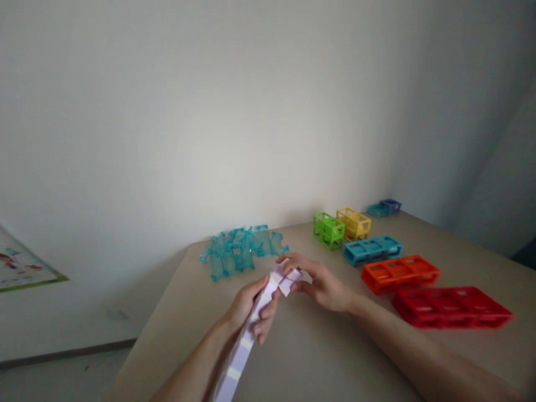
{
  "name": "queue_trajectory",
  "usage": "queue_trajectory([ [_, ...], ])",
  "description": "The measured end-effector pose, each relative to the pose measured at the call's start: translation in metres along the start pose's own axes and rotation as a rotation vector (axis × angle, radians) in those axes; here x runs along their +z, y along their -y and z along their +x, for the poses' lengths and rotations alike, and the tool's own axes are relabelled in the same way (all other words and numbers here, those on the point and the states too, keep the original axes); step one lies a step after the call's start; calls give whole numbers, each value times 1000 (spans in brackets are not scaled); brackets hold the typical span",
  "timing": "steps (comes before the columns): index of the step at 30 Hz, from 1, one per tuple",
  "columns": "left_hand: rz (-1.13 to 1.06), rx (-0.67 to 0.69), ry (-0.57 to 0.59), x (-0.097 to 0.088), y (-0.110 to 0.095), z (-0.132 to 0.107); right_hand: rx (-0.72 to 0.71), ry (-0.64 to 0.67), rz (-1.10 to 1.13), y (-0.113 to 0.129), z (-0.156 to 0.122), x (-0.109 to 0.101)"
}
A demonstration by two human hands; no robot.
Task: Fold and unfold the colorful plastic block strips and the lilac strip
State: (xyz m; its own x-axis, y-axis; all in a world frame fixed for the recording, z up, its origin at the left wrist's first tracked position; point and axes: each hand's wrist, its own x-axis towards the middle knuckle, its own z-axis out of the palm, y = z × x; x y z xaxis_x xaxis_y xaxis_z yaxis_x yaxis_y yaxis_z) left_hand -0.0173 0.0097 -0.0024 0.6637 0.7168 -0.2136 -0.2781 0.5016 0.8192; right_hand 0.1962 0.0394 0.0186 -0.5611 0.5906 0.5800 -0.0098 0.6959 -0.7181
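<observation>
To the left, the person's left hand [253,307] is wrapped around a long lilac strip [239,357] over the surface [176,318], its long axis slanting from near left to far right. Its far end points toward the right hand [322,282], whose thumb and fingers pinch a small lilac piece [288,283] right there.

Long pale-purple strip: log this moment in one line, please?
left hand: holding long pale-purple strip | right hand: at its far end | behind: translucent teal pieces

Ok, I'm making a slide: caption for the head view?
Both hands hold a lilac strip above a table, turquoise pieces beyond, colourful frames right.
</observation>
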Motion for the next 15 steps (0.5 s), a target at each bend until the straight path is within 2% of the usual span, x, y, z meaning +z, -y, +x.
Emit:
queue_trajectory([
  [3,-34,-45,69,0,2,1,67,-35,15,-2,0,1],
  [5,-32,16,14,6,5,2,196,-158,78,-9,0,6],
  [8,45,139,-117,17,7,2,463,-334,278,-22,2,12],
  [11,138,193,-204,24,8,1,613,-311,451,-28,4,14],
  [15,343,139,-319,26,9,1,698,-216,626,-23,4,14],
])
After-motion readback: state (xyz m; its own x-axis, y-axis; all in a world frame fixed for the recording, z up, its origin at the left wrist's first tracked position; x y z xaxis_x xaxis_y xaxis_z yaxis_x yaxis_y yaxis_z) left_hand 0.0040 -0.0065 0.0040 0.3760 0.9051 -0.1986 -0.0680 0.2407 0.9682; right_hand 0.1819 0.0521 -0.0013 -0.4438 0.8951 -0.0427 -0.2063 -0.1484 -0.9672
